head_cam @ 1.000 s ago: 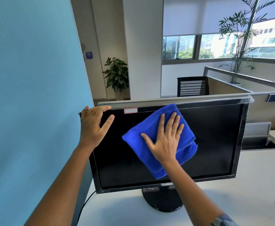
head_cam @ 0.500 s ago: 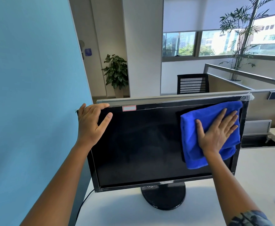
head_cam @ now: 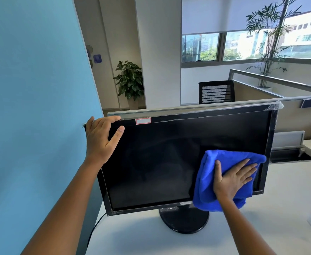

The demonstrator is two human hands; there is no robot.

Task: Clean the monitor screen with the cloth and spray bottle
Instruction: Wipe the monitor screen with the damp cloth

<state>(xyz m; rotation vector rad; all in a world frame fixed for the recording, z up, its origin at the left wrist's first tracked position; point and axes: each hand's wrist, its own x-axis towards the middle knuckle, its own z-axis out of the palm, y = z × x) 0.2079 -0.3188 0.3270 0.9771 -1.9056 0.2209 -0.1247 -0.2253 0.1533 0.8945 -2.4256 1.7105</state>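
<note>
The fingers (head_cam: 247, 167) of the right hand (head_cam: 230, 178) lay spread apart and flat on the blue cloth (head_cam: 213, 183), the palm pressing it against the lower right part of the monitor screen (head_cam: 160, 162). The cloth was bunched in folds; its bottom edge hung past the lower bezel, and its right side reached the right bezel. The right forearm rose to it from the lower right.

The fingers (head_cam: 112, 119) of the left hand (head_cam: 100, 139) were curled over the top left corner of the monitor (head_cam: 272, 133), gripping the frame, with the thumb lying on the front, its tip on the dark glass just below the top bezel. The left forearm came up from the lower left.

The screen was dark and unlit, with faint smears showing across its middle. A small white label with a red border (head_cam: 143, 120) sat on the top bezel, just right of the left hand. Loose clear film (head_cam: 276, 105) clung to the top right corner. The monitor stood on a round black base (head_cam: 184, 221) on the white surface (head_cam: 270, 208), and a black cable (head_cam: 94, 229) ran down from its lower left corner. A blue partition (head_cam: 31, 107) stood just beside the monitor on the left. Behind it were a low divider, a black mesh chair (head_cam: 216, 92) and a potted plant (head_cam: 129, 81).
</note>
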